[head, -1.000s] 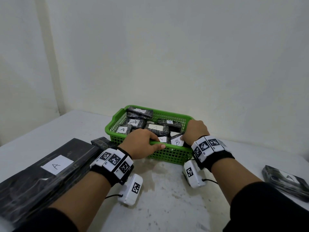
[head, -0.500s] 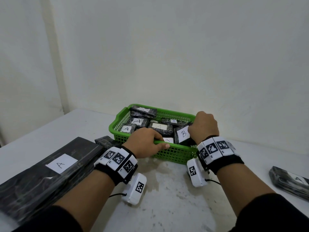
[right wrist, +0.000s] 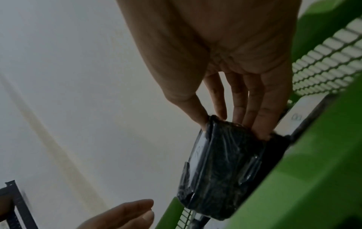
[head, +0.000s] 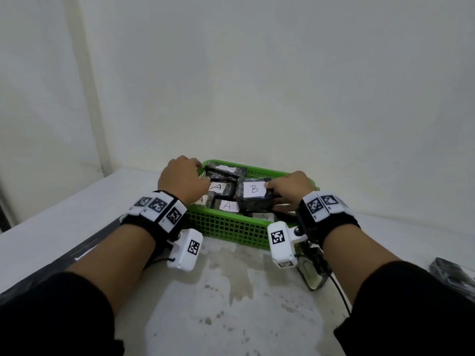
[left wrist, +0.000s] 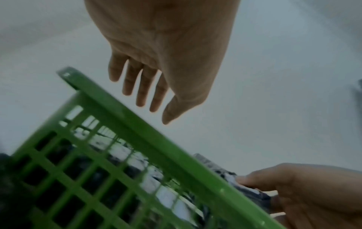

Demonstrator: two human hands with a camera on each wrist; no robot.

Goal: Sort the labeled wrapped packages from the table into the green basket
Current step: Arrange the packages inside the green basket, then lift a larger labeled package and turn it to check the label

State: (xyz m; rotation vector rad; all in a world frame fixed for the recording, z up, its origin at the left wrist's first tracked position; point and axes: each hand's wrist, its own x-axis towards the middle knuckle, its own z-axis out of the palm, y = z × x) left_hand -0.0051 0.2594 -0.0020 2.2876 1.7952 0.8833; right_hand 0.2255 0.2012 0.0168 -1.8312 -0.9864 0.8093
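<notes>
Since the earlier frame the left hand has left the green basket rim, fingers now loose and empty, while the right hand pinches the B package by its right end, raised above the packed basket and lying leftward from those fingers.

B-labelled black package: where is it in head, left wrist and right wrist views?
Head: black plastic-wrapped package with white B label, centre, above basket.
Left wrist: lower right, mostly hidden behind rim.
Right wrist: lower centre, under fingertips.
Shared landmark: green plastic mesh basket.
</notes>
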